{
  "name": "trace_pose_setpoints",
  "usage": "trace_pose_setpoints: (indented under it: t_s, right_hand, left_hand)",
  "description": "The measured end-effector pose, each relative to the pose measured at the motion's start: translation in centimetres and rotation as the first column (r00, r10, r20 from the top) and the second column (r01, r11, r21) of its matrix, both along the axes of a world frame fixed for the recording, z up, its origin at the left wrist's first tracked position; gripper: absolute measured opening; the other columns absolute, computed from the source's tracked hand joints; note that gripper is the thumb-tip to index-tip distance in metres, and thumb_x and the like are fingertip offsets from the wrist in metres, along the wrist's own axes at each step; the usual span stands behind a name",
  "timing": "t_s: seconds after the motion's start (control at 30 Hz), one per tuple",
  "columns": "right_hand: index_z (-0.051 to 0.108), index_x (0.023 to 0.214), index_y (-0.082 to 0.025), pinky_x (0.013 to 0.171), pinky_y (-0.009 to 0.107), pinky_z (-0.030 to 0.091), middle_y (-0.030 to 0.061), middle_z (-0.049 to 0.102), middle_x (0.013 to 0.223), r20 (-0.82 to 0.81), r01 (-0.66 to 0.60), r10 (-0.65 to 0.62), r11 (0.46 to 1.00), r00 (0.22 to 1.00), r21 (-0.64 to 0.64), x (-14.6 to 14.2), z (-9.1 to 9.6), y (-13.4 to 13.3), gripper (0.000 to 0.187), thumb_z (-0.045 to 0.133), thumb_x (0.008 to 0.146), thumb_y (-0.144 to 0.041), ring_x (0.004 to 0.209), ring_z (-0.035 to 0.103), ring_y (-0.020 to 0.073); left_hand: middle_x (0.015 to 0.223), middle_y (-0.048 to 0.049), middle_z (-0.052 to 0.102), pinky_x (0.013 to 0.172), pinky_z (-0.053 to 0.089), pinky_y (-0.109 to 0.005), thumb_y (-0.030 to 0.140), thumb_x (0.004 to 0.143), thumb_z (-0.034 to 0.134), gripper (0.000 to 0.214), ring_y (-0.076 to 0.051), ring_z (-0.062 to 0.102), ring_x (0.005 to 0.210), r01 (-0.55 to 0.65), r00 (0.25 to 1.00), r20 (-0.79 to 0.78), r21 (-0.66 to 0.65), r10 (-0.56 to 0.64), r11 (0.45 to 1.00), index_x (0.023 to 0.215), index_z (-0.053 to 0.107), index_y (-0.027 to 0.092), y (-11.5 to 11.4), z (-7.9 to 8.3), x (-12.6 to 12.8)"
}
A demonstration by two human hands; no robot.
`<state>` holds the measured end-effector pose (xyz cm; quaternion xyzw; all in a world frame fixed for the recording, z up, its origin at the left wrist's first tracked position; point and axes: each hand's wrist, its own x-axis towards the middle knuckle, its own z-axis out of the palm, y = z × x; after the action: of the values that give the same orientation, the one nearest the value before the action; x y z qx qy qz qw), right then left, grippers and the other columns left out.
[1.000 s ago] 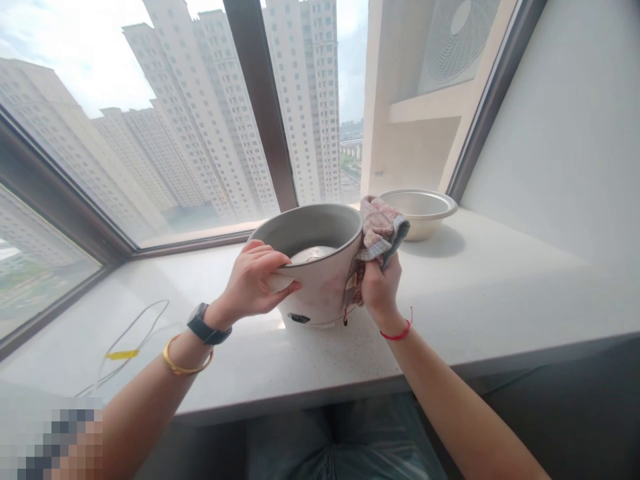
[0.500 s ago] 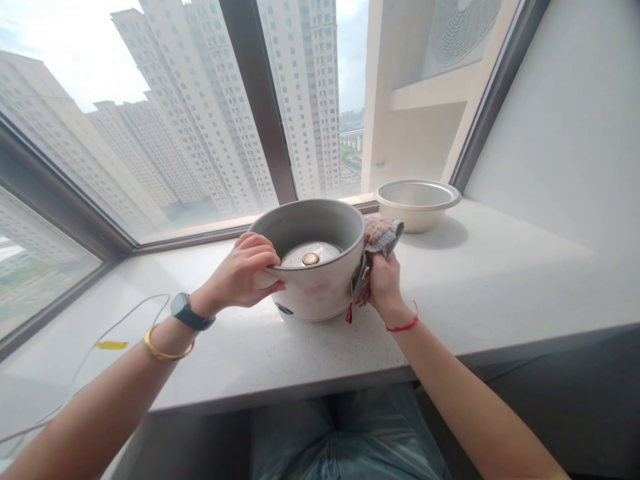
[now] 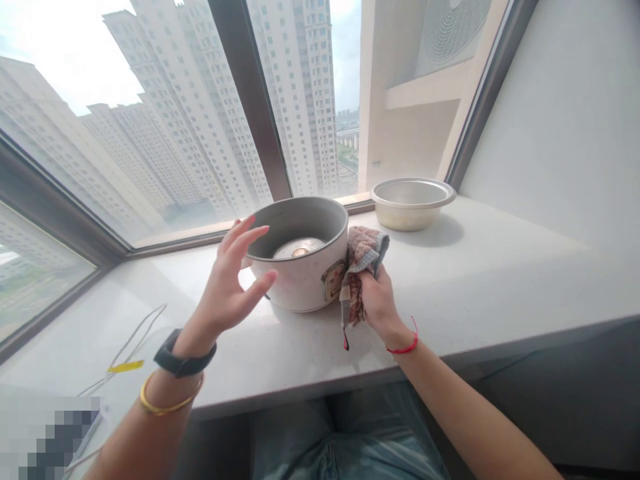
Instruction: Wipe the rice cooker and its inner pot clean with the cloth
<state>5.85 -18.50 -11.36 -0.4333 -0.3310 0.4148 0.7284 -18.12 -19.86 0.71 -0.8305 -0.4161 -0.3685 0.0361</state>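
Note:
A white rice cooker body (image 3: 300, 283) stands upright and lidless on the white windowsill (image 3: 280, 360). Inside it a round heating plate (image 3: 295, 249) with a central button shows, and a control panel (image 3: 334, 280) faces front right. My left hand (image 3: 233, 280) is open at the cooker's left side, fingers spread; whether it touches the rim I cannot tell. My right hand (image 3: 377, 300) grips a bunched brown and grey cloth (image 3: 363, 260), held close to the cooker's right wall. A loop with a small red and black end dangles from the cloth.
A pale inner pot (image 3: 413, 213) with a wide metal rim sits behind to the right, near the window frame. On the left lies a thin cable (image 3: 143, 333) with a yellow tag (image 3: 126, 367). The sill's front edge runs just above my lap.
My left hand has let go of the cooker's rim and spread its fingers. The cooker has turned, bringing its control panel into view. The right hand with the cloth has moved slightly down.

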Motion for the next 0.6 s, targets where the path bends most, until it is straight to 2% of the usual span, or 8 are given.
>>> trace_pose_setpoints:
  t_s: [0.1,0.13,0.17,0.23,0.3,0.4,0.5,0.6]
  right_hand:
    - [0.068,0.104,-0.020,0.076,0.031,0.054,0.0007,0.071,0.093,-0.060,-0.012,0.013,1.000,0.998,0.015,-0.3,0.1,0.2,0.033,0.072,0.078,-0.040,0.084,0.065,0.0175]
    - [0.068,0.105,-0.020,0.076,0.031,0.054,0.0007,0.071,0.094,-0.074,-0.006,0.007,1.000,0.997,0.022,-0.5,0.2,0.1,0.033,0.072,0.078,-0.040,0.084,0.065,0.0173]
    - [0.068,0.105,-0.020,0.077,0.031,0.054,0.0007,0.071,0.095,-0.078,0.004,-0.002,0.999,0.997,0.032,-0.7,0.3,-0.2,0.033,0.071,0.079,-0.040,0.084,0.065,0.0170]
    - [0.067,0.107,-0.020,0.078,0.031,0.054,0.0008,0.071,0.096,-0.067,0.018,-0.014,0.998,0.998,0.053,-1.3,0.5,-0.9,0.032,0.070,0.080,-0.039,0.083,0.064,0.0162]
    - [0.068,0.106,-0.020,0.078,0.031,0.054,0.0011,0.071,0.095,-0.054,0.018,-0.014,0.998,0.998,0.065,-1.8,0.7,-1.3,0.031,0.069,0.082,-0.040,0.082,0.064,0.0163]
    - [0.068,0.106,-0.021,0.086,0.034,0.053,0.0024,0.072,0.102,-0.053,0.043,-0.039,0.996,0.998,0.077,-2.2,0.7,-1.0,0.031,0.068,0.082,-0.040,0.093,0.065,0.0192]
    - [0.068,0.109,-0.022,0.093,0.036,0.053,0.0024,0.072,0.110,-0.109,0.049,-0.043,0.997,0.993,0.052,-2.0,0.3,0.5,0.032,0.066,0.081,-0.039,0.106,0.064,0.0214]
    - [0.066,0.108,-0.024,0.087,0.034,0.056,0.0003,0.073,0.105,-0.229,-0.022,0.018,1.000,0.973,-0.013,-1.2,0.1,2.4,0.030,0.063,0.081,-0.036,0.100,0.066,0.0205]
  left_hand:
    - [0.126,-0.0126,0.070,0.117,0.016,-0.068,0.054,0.096,0.050,0.050,-0.035,0.060,0.123,-0.120,0.985,-0.119,0.033,0.123,0.992,0.133,0.059,0.022,-1.6,-0.4,6.2]
    - [0.104,-0.0112,0.076,0.114,0.020,-0.067,0.056,0.097,0.047,0.046,-0.034,0.067,0.106,-0.197,0.971,-0.126,0.063,0.204,0.978,0.117,0.069,0.020,-1.5,-0.6,7.8]
    - [0.082,-0.0091,0.074,0.109,0.029,-0.061,0.058,0.098,0.042,0.049,-0.030,0.069,0.087,-0.256,0.956,-0.126,0.095,0.266,0.962,0.094,0.073,0.020,-1.2,-0.8,8.9]
    - [0.055,-0.0063,0.060,0.088,0.041,-0.048,0.060,0.100,0.031,0.064,-0.023,0.060,0.061,-0.303,0.941,-0.100,0.180,0.323,0.936,0.060,0.062,0.020,-0.2,-1.3,9.8]
    - [0.047,-0.0054,0.052,0.071,0.037,-0.041,0.061,0.100,0.021,0.070,-0.021,0.051,0.052,-0.271,0.952,-0.064,0.277,0.299,0.922,0.050,0.051,0.022,0.7,-1.8,9.2]
    - [0.046,-0.0036,0.048,0.067,0.034,-0.040,0.062,0.100,0.014,0.074,-0.020,0.046,0.050,-0.181,0.981,-0.004,0.343,0.194,0.922,0.049,0.051,0.023,1.4,-2.1,7.0]
    - [0.046,-0.0012,0.048,0.077,0.039,-0.041,0.063,0.100,0.017,0.075,-0.018,0.048,0.051,-0.054,0.998,0.044,0.236,0.045,0.970,0.051,0.056,0.023,2.0,-1.8,4.3]
    - [0.049,0.0001,0.053,0.085,0.039,-0.044,0.059,0.100,0.028,0.067,-0.018,0.050,0.053,0.066,0.991,0.107,0.107,-0.078,0.992,0.057,0.065,0.024,2.9,-1.2,1.9]
